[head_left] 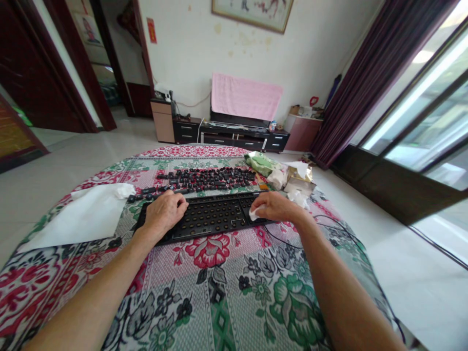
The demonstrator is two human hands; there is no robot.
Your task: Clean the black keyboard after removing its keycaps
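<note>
A black keyboard (212, 215) with its keycaps off lies across the patterned tablecloth. My left hand (166, 210) is closed over its left part, fingers curled at the back edge and partly hidden. At the right end, my right hand (272, 205) pinches a crumpled white tissue (257, 212) against the number-pad side. Behind the keyboard many loose black keycaps (215, 179) are spread in a wide pile. A black cable (281, 240) trails to the right from under the right hand.
White paper (86, 214) lies at the left. At the back right are a green packet (261, 163), crumpled tissues (278, 179) and an opened box (299, 183). The rounded table edge is beyond them. A low cabinet (234, 139) stands by the wall.
</note>
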